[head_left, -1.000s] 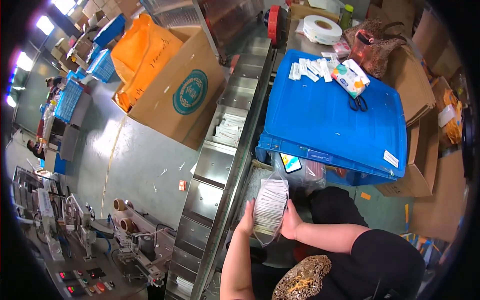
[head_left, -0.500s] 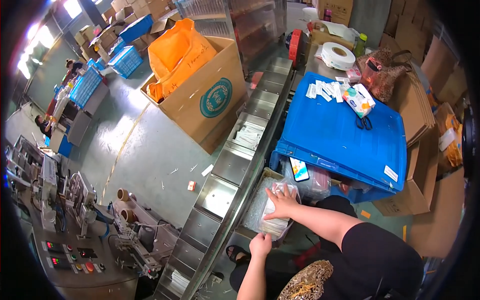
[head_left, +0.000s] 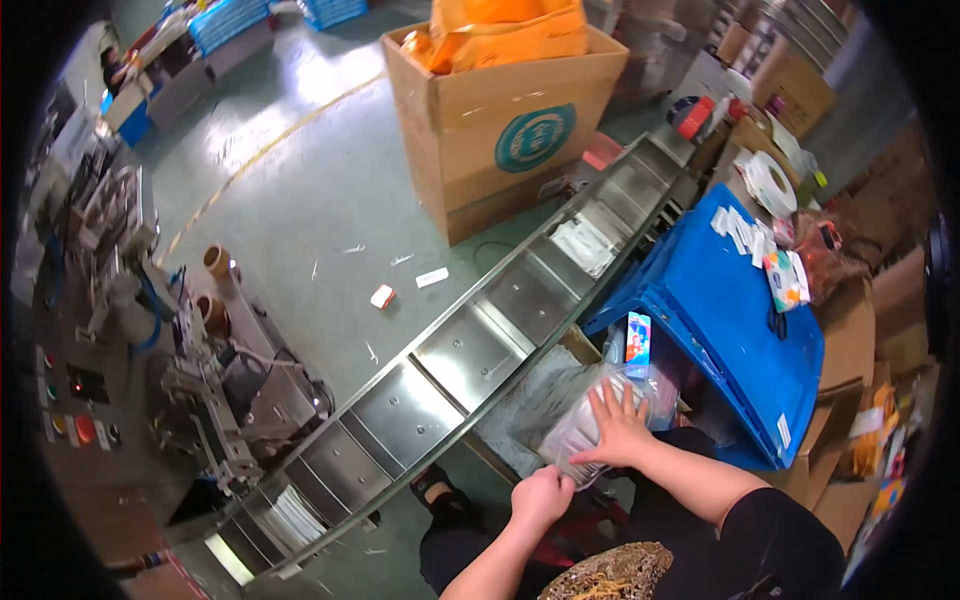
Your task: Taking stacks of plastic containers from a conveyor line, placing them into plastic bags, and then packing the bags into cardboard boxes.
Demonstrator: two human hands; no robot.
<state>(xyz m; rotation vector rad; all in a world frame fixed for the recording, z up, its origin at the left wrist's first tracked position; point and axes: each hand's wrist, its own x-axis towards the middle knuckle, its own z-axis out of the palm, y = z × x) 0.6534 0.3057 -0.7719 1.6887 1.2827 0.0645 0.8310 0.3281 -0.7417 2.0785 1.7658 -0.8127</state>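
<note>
Place: factory packing area
Conveyor (head_left: 408, 412): sectioned steel — white packets (head_left: 583, 247) lying in it
Machine (head_left: 205, 420): metal fittings, coloured buttons (head_left: 84, 429)
Floor (head_left: 335, 215): grey, yellow line (head_left: 272, 147)
Carton (head_left: 500, 160): large — orange sack (head_left: 510, 38) inside

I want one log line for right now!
left hand: closed on near edge of clear bag | right hand: spread on clear bag | clear bag: whitish contents | metal conveyor: left of bag

To my left, I had a glossy grey-green floor (head_left: 310, 200) stretching away, crossed by a worn yellow line (head_left: 270, 145). Overhead light threw a white glare (head_left: 335, 75) across it. Grey workbenches (head_left: 180, 100) stood farther back, near blue plastic baskets (head_left: 228, 25). Brown cardboard (head_left: 850, 325) crowded the area to my right.
</note>
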